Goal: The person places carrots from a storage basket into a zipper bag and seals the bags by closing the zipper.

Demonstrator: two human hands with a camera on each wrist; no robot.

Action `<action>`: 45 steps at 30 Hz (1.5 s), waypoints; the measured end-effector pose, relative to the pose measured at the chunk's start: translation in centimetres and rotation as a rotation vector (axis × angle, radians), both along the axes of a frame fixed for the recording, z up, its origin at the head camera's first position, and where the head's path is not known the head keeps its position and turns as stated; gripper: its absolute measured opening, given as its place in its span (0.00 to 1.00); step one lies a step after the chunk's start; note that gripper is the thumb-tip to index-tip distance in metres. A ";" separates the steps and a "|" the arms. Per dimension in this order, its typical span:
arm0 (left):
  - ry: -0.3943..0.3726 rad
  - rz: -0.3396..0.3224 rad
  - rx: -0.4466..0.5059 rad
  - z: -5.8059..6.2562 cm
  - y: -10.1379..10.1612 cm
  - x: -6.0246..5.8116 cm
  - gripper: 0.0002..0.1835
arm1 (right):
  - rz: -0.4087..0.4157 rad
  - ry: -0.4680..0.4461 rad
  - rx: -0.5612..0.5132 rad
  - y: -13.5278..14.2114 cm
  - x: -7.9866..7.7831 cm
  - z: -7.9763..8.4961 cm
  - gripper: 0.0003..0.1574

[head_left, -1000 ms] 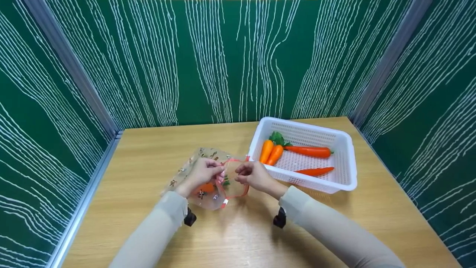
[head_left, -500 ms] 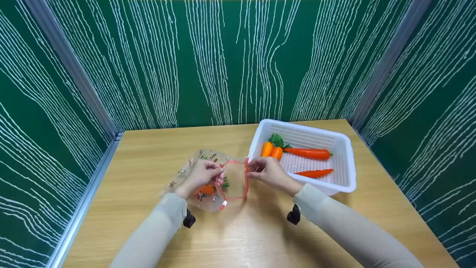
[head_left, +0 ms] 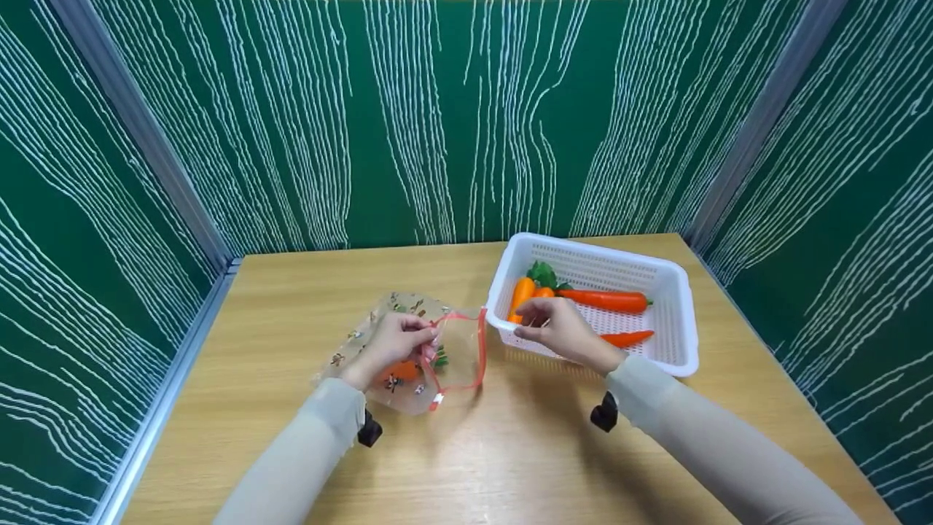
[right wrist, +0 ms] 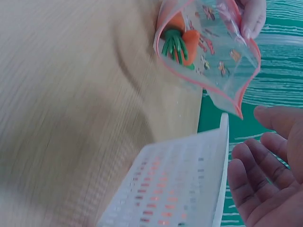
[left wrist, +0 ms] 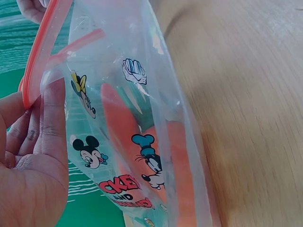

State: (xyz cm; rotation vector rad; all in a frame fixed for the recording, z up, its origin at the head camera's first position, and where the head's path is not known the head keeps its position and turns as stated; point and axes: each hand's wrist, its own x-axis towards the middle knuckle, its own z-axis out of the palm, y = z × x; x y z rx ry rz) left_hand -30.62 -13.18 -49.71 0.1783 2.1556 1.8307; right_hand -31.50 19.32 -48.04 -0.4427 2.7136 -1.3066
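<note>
A clear zip bag [head_left: 419, 380] with cartoon prints and a red-orange zip edge lies on the table, its mouth open toward the right. My left hand [head_left: 393, 343] pinches the zip edge between thumb and fingers. Inside the bag, orange carrots [right wrist: 191, 45] with green tops show through the mouth. My right hand [head_left: 568, 332] hovers over the near rim of a white basket [head_left: 689, 321], fingers loosely bent and holding nothing. Two small orange carrots [head_left: 521, 295] with leafy tops lie in the basket, one partly behind that hand.
Also in the basket are a long red-orange carrot [head_left: 609, 300] and a slimmer pointed one [head_left: 630, 338], partly covered by the right hand. The wooden table [head_left: 291, 306] is enclosed by green, white-streaked walls [head_left: 496, 131].
My right hand has left the bag's mouth and moved right to the basket's near rim. The mouth has widened as its right edge was drawn out. My left hand keeps its pinch.
</note>
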 end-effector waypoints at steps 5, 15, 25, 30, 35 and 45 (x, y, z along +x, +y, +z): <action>0.006 0.011 -0.022 -0.1 -0.1 0.0 0.07 | -0.011 0.015 0.028 1.3 -0.4 0.0 0.23; 0.023 0.003 0.020 0.0 -0.2 -0.1 0.05 | -0.009 0.096 0.027 3.7 -1.4 0.1 0.19; -0.002 -0.017 -0.005 0.2 -0.5 -0.1 0.07 | -0.047 0.020 0.084 5.9 -2.1 0.1 0.22; -0.010 -0.028 -0.008 0.2 -0.7 0.0 0.07 | -0.075 -0.014 0.106 6.9 -2.3 0.0 0.24; -0.011 -0.030 -0.027 0.1 -0.9 0.1 0.07 | -0.075 -0.042 0.121 7.9 -2.4 -0.1 0.26; -0.009 -0.070 0.046 -0.1 -0.9 0.2 0.06 | -0.065 -0.080 0.167 9.5 -3.0 -0.6 0.29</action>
